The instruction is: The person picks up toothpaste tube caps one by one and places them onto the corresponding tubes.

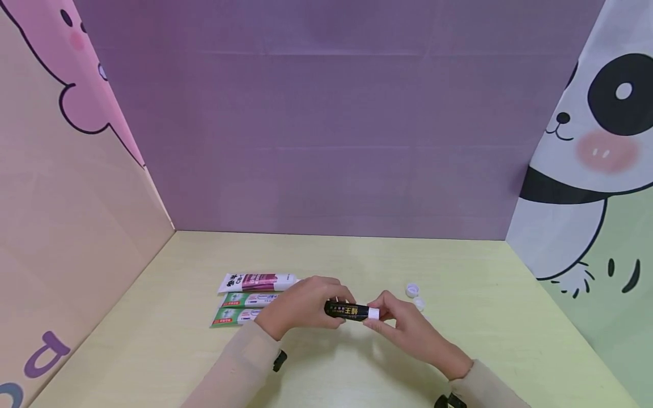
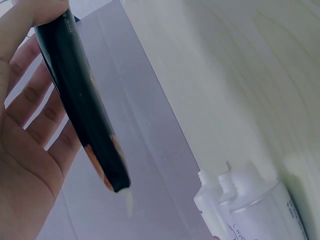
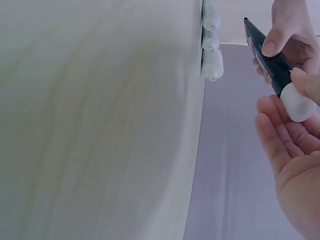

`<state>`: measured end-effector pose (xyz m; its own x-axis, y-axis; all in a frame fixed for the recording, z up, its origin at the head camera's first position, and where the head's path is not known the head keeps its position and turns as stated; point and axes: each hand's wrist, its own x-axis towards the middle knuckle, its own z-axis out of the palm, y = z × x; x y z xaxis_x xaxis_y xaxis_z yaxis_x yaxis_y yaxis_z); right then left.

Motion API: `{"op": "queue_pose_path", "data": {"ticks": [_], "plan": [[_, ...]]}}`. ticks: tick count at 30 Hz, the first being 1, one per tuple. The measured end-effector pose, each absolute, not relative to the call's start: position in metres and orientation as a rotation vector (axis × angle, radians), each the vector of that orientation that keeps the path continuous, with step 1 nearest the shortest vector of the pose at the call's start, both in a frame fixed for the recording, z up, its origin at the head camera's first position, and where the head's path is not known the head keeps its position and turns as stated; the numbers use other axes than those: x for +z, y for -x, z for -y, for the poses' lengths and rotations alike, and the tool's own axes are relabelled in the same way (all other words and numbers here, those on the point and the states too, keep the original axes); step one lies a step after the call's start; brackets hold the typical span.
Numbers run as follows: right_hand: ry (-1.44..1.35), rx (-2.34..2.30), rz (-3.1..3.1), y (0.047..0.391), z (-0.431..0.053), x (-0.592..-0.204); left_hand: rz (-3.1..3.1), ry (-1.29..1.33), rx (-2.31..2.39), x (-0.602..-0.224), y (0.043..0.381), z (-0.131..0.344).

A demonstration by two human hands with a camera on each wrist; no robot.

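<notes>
My left hand [image 1: 308,303] grips the body of a black tube [image 1: 347,310] with gold lettering, held above the table. The tube lies roughly level in the head view, its white cap [image 1: 374,313] toward the right. Thumb and fingers of my right hand [image 1: 410,331] pinch this cap, which is on the tube's end in the right wrist view. Beside the left hand lie a white and maroon tube [image 1: 262,281] and two green and white tubes, one nearer [image 1: 237,317] and one farther [image 1: 250,300]. Their right ends are hidden behind the hand in the head view.
Two loose white caps, one farther [image 1: 412,290] and one nearer [image 1: 419,304], lie on the pale wooden table [image 1: 459,266] beyond the right hand. Bare nozzles [image 2: 245,175] show on the lying tubes. A purple wall [image 1: 331,141] closes the back, with printed panels at both sides.
</notes>
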<state>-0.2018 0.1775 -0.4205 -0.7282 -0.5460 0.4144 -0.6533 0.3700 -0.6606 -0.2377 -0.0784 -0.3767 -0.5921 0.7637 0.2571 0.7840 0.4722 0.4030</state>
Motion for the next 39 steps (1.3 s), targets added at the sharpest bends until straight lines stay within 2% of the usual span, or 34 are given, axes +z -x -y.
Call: {"op": "queue_pose_path", "data": {"ticks": [19, 30, 39], "plan": [[-1.061, 1.395, 2.483, 0.2, -0.201, -0.414, 2.701, 1.339, -0.792, -0.377, 0.241, 0.107], [-0.954, 1.345, 2.577, 0.198, -0.214, -0.412, 2.679, 1.389, -0.762, -0.378, 0.238, 0.105], [-1.033, 1.308, 2.592, 0.196, -0.214, -0.412, 2.715, 1.379, -0.705, -0.384, 0.234, 0.102]]}}
